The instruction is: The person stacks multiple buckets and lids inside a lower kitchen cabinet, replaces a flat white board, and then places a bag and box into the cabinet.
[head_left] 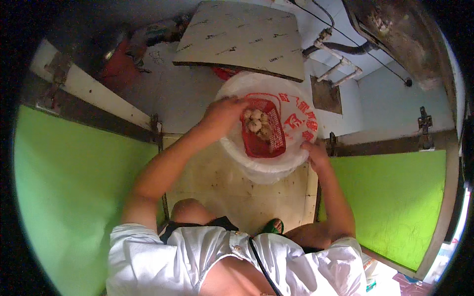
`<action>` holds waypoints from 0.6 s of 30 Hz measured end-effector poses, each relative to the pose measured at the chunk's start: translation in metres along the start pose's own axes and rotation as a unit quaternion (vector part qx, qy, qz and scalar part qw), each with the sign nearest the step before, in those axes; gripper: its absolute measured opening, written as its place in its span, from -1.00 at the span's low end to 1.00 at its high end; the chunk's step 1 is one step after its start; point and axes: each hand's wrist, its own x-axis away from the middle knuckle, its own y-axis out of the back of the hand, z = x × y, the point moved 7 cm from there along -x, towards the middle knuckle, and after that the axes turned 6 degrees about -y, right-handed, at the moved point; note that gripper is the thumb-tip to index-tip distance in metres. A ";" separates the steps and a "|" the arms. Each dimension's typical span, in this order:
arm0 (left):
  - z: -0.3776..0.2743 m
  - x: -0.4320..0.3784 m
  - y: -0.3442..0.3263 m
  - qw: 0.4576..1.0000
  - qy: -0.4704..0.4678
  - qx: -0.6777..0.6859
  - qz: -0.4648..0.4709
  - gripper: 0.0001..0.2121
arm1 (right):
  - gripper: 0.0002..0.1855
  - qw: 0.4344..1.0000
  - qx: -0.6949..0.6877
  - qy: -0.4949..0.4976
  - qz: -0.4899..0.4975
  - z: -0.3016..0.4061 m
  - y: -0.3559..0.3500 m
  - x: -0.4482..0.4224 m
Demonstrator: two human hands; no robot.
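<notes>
A round container lined with a whitish plastic bag (pixel 266 174) stands before me, with red printing on the bag. In its mouth sits a small red plastic basket (pixel 263 151), its thin handle tipped to the far side. Several pale, roundish bulbs, perhaps garlic (pixel 254 125), lie in the basket. My left hand (pixel 227 111) is at the basket's upper left edge; its fingertips are blurred, so its hold is unclear. At the right side of the container, my right hand (pixel 314 150) has its fingers on the bag-covered rim.
Green cabinet doors stand open at left (pixel 85 177) and right (pixel 389 199). A pale board (pixel 240 40) overhangs the container's far side. White pipes (pixel 342 61) and a dark hose (pixel 344 47) run at the upper right. Dark clutter lies at the upper left.
</notes>
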 end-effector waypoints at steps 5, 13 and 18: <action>-0.004 -0.009 -0.122 0.965 -0.053 0.134 0.220 -0.64 | -0.67 0.996 -0.067 0.054 0.017 0.015 0.004 0.005; -0.012 -0.026 -0.114 0.962 -0.089 0.182 0.183 -0.70 | -0.63 0.998 -0.037 0.050 0.026 0.002 0.017 -0.002; -0.029 -0.031 -0.026 0.955 -0.001 0.256 0.149 -0.60 | -0.64 0.995 -0.052 0.078 0.025 0.000 0.019 -0.002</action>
